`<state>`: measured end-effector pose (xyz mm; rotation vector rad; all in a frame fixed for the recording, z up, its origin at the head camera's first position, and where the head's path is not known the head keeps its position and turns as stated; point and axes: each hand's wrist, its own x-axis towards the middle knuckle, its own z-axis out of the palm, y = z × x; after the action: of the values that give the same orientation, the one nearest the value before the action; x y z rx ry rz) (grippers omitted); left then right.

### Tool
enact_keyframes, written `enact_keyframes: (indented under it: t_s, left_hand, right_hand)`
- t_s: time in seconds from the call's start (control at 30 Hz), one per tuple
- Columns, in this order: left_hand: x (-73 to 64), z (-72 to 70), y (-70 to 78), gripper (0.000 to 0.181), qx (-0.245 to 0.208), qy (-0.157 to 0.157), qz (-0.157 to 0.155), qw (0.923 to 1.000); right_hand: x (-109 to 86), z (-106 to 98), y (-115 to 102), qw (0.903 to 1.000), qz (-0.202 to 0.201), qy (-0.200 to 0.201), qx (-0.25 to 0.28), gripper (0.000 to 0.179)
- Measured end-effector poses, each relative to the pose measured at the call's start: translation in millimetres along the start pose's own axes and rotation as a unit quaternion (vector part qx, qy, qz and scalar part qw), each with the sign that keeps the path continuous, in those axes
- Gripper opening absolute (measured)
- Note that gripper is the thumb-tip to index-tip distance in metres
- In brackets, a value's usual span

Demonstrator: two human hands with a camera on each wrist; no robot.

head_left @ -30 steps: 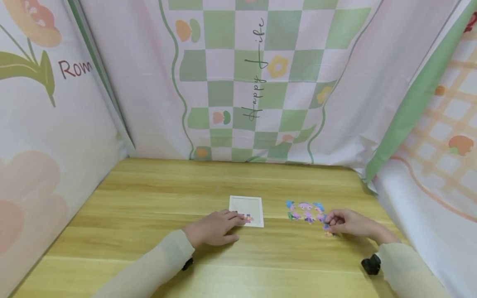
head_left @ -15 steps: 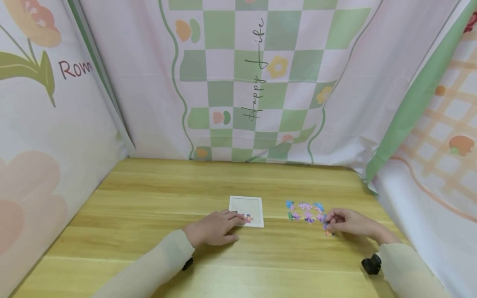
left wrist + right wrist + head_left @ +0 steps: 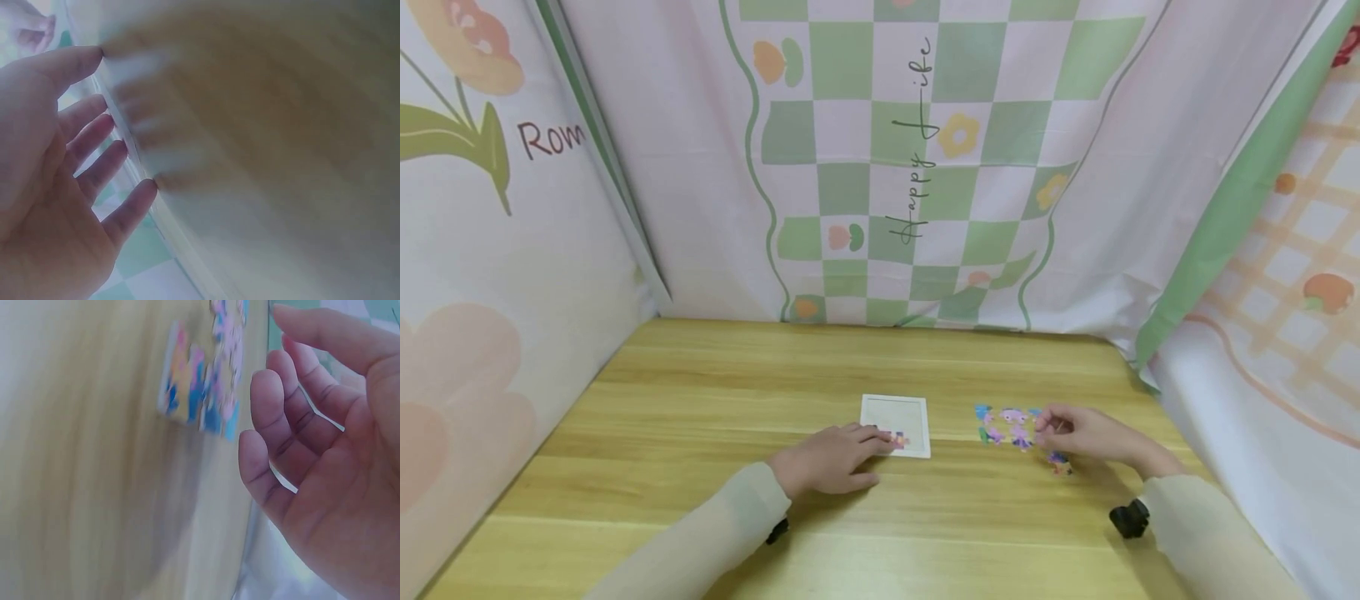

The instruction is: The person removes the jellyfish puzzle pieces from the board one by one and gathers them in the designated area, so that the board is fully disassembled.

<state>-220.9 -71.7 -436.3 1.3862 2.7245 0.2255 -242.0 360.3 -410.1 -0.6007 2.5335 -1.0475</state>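
Observation:
My left hand [image 3: 831, 461] rests palm down, its fingers extended over the lower left corner of a white square puzzle tray [image 3: 927, 429]. A few colourful puzzle pieces [image 3: 901, 440] lie along the tray's bottom, partly hidden by those fingers. Over the right side of a group of pink, purple and blue puzzle pieces [image 3: 1013, 415] hovers my right hand [image 3: 1093, 435], fingers loosely bent. In the right wrist view, nothing shows between the thumb and fingers, and the cluster of pieces [image 3: 225, 375] lies beyond the fingertips. An orange and purple piece [image 3: 1062, 467] sits below the hand.
The light wooden table [image 3: 722, 375] extends around the tray and the pieces. A green and white checked curtain [image 3: 902, 192] hangs behind it, with patterned cloth [image 3: 490, 250] on the left and more on the right. Black wrist devices [image 3: 1129, 519] sit below the sleeves.
My right hand has moved a little left and away from me, from the orange and purple piece to over the group's right column. My left hand stays in place.

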Motion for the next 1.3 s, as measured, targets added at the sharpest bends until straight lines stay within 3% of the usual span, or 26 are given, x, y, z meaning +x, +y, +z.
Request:
enact_keyframes:
  t_s: [0.2, 0.47, 0.9, 1.3]
  left_hand:
    - [-2.0, -2.1, 0.4, 0.051, 0.039, 0.004, 0.0, 0.9992]
    - [-3.6, -3.5, 0.6, 0.05, 0.078, 0.003, -0.005, 0.9969]
    - [-5.1, -2.7, -6.2, 0.047, 0.015, -0.006, -0.025, 0.9995]
    - [-9.8, -4.7, -7.6, 0.05, -0.013, -0.008, -0.024, 0.9996]
  right_hand:
    - [17.1, 8.1, -14.0, 0.9998, -0.004, -0.011, -0.016, 0.019]
    - [41.9, 22.7, -29.2, 0.9991, -0.022, -0.036, 0.004, 0.02]
    - [81.3, 55.4, -64.6, 0.9978, -0.033, -0.055, -0.019, 0.017]
    - [113.8, 87.0, -86.7, 0.9918, -0.09, -0.066, -0.063, 0.028]
